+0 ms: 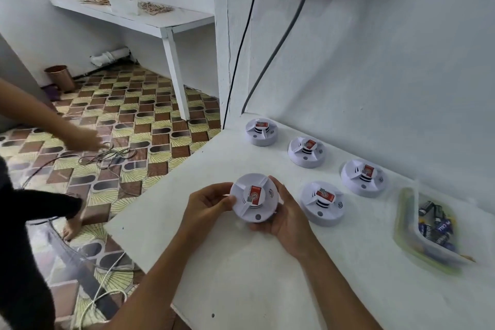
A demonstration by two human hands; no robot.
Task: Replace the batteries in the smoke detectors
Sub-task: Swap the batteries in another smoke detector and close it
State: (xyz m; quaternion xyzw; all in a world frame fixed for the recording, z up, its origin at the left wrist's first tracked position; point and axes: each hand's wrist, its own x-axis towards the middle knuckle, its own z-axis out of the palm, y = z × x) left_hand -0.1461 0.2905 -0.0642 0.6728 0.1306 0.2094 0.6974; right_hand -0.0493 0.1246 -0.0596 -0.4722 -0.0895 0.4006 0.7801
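I hold a white round smoke detector (254, 198) with a red label just above the white table (241, 262). My left hand (206, 206) grips its left rim with thumb and fingers. My right hand (286, 217) cups it from the right and underneath. Several more white detectors stand on the table: one (321, 203) just right of my hands, one (363, 178) further right, one (306, 151) behind, one (261, 132) near the far corner. A clear plastic box (407, 233) at the right holds several batteries (436, 225).
Another person's arm (53, 120) reaches over the patterned floor at left, near loose cables (107, 155). Their bare foot (71, 225) stands close to the table's left edge. Two cords (267, 61) hang down the wall from sockets behind the table. A white shelf (150, 19) stands beyond.
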